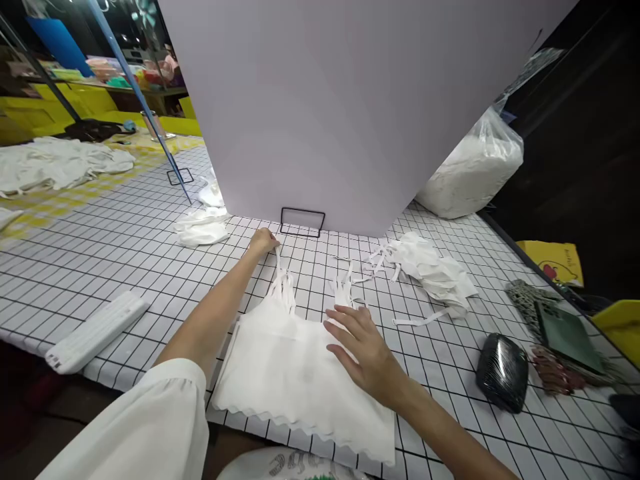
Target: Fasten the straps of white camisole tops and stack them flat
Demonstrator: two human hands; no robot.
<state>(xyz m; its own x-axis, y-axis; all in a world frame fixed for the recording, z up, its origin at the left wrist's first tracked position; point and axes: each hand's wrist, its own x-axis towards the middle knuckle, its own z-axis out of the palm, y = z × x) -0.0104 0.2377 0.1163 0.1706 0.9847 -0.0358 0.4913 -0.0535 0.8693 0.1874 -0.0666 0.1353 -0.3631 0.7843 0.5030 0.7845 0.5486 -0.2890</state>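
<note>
In front of me a white camisole top (300, 367) with a scalloped hem lies flat on the table, seemingly on a stack of similar ones whose straps bunch above it. My left hand (264, 241) is closed on one shoulder strap (279, 260), pulling it straight up and away from the top. My right hand (365, 350) rests over the upper right part of the top, fingers spread and palm down, holding nothing. More straps (344, 287) lie just beyond my right fingers.
A large grey board (320, 120) stands across the far side, with a black wire stand (303, 222) at its foot. Crumpled white garments (430, 267) lie right, others (203, 227) left. A white power strip (97, 331), wrapped black object (503, 373) and green phone (570, 337) lie on the checked table.
</note>
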